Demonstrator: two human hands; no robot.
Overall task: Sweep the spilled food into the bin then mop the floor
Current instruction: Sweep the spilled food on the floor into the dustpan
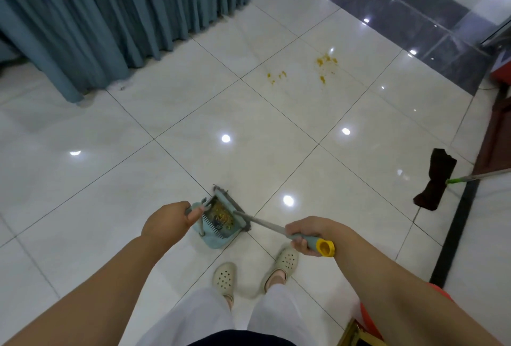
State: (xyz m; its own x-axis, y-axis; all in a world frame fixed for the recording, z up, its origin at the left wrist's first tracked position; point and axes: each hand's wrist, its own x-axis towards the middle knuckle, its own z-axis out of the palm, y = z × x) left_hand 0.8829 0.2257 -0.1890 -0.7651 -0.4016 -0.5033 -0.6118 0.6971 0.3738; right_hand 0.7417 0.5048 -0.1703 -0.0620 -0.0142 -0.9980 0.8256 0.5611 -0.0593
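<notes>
Over dustpan (214, 230), left hand (166, 221) gripping handle, right hand (307, 233) gripping broom (265, 224)

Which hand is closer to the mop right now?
Right. The right hand grips the broom handle on the mop's side; the left hand holds the dustpan handle farther away.
</notes>
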